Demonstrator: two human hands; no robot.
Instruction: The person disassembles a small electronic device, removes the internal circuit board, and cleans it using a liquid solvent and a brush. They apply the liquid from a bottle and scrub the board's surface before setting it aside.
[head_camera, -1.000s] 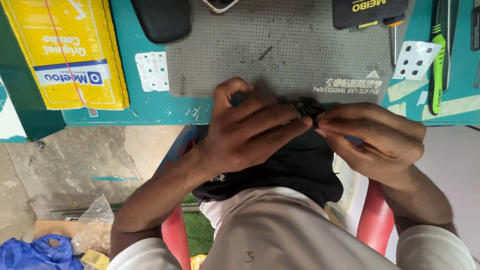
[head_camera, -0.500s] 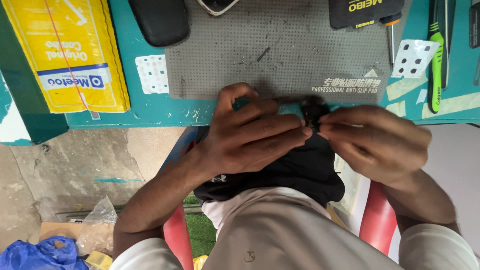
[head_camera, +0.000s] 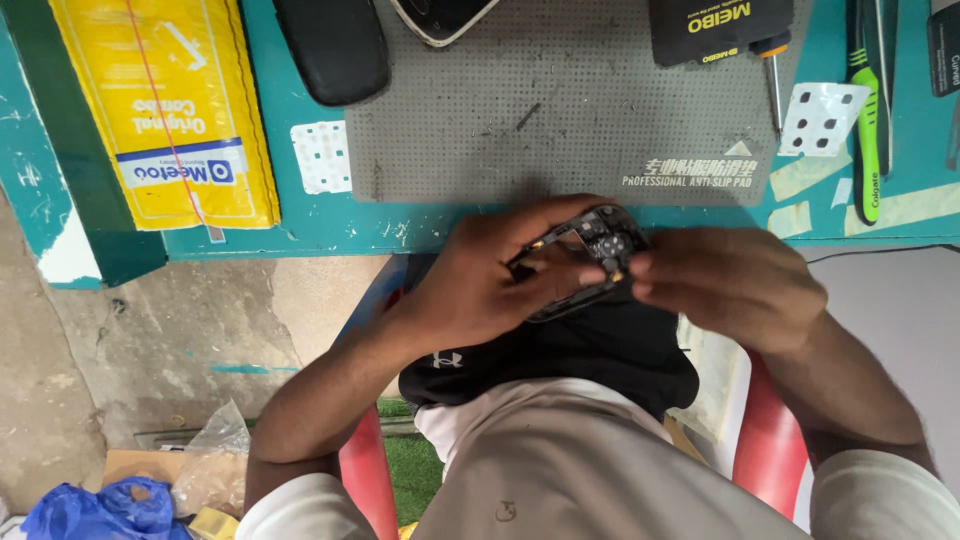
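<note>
Over my lap, just below the teal bench edge (head_camera: 300, 240), both hands hold a dark phone frame (head_camera: 585, 255) with exposed inner parts. My left hand (head_camera: 490, 275) wraps round its left side, fingers curled over the top and thumb underneath. My right hand (head_camera: 725, 280) pinches the frame's right end with fingertips and thumb close together. Much of the frame is hidden by my fingers.
A grey dotted anti-slip mat (head_camera: 560, 110) lies on the bench, with a yellow padded envelope (head_camera: 165, 110) to its left, a black case (head_camera: 330, 45), a screwdriver (head_camera: 775, 75), white sticker sheets (head_camera: 820, 118) and a green-handled tool (head_camera: 868, 120). A red chair (head_camera: 765, 440) is under me.
My hands have parted slightly and the phone frame has turned up into view between them; before, my fingers covered it almost completely.
</note>
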